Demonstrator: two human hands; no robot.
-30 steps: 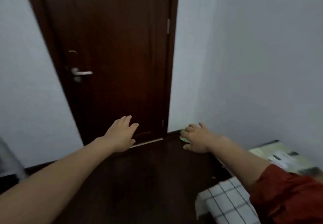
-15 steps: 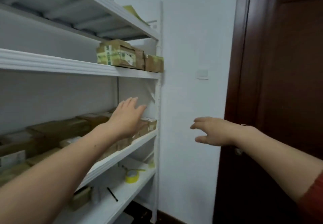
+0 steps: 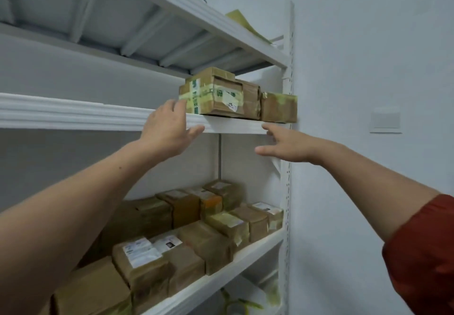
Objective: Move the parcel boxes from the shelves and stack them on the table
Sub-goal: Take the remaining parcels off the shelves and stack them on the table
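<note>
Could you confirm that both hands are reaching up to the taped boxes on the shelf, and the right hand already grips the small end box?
Not quite: the head view shows the right hand open at the shelf edge, below the small end box, holding nothing. Both hands do reach up to the taped boxes, the left hand nearest them.

Rust-red sleeve (image 3: 422, 253) on right arm (image 3: 368, 174): loose creased fabric, hem near elbow, forearm bare beyond it. Bare along visible length: left arm (image 3: 98, 191), small dark spot mid-forearm. Also bare: left hand (image 3: 169, 128), right hand (image 3: 290, 144).
</note>
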